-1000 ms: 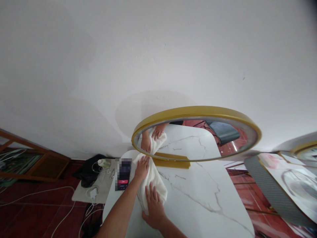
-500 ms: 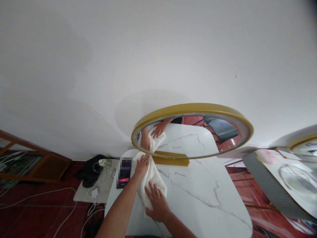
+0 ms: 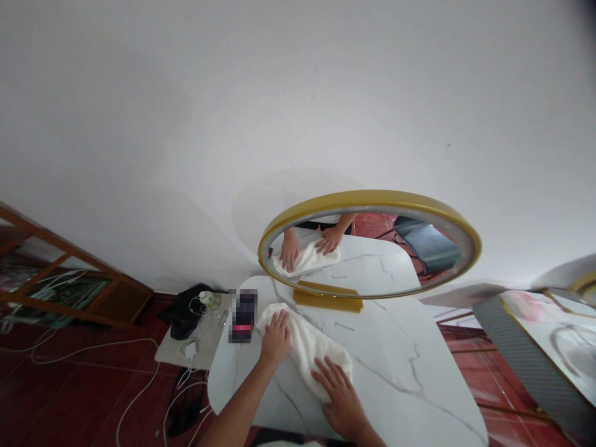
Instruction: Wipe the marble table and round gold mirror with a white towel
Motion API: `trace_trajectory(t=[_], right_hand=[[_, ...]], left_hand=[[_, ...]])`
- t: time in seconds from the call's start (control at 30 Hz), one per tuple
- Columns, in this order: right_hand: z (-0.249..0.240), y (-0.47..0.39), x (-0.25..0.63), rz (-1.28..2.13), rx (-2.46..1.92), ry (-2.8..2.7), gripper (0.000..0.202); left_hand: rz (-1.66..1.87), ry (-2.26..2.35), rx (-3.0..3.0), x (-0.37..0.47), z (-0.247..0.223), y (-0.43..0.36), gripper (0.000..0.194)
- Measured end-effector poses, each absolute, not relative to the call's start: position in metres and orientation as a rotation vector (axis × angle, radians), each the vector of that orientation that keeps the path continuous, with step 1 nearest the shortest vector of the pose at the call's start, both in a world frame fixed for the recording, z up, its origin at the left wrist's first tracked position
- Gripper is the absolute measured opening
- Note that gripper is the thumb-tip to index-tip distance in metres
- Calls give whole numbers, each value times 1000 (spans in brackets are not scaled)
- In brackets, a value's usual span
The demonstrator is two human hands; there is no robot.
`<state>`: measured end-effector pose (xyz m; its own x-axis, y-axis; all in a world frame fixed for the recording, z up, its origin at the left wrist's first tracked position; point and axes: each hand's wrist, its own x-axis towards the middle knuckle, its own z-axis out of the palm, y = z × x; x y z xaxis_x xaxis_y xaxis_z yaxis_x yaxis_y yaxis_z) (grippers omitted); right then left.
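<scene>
A white cloth lies bunched in a long strip across the marble-patterned white table. My left hand rests flat on the cloth's far left end, fingers stretched out. On its near right end my right hand lies spread, pressing it down. Left of the cloth a phone lies on the table, its screen partly blurred out. Behind the cloth stands a round gold-framed mirror on a gold base, reflecting both hands and the cloth.
Left of the table is a low beige surface with a green-white bottle, cables and a charger. A black bag is beside it. A wooden shelf stands farther left. Another table with a mirror is at right.
Both hands and the cloth have moved right across the table, away from the mirror's base. The cloth now runs more slantwise, and my hands are farther apart. The view has shifted slightly.
</scene>
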<state>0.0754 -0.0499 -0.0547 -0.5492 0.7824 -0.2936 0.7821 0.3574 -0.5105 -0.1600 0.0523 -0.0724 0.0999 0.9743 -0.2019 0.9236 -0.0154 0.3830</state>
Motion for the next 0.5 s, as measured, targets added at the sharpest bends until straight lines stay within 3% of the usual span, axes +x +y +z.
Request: trace_trajectory(t=[0.13,0.23,0.5], right_hand=[[-53,-61,118,919,-1421,-2562,45],[-55,-69,142,849,-1437,-2547,37],[-64,-72,121,805,-1447,-2589,50]], left_hand=[[322,1743,2073,-158,-72,10,46],[376,1699,2088,-158,-67,-26,43],[326,1704,2003,-181,-58,-81,43]])
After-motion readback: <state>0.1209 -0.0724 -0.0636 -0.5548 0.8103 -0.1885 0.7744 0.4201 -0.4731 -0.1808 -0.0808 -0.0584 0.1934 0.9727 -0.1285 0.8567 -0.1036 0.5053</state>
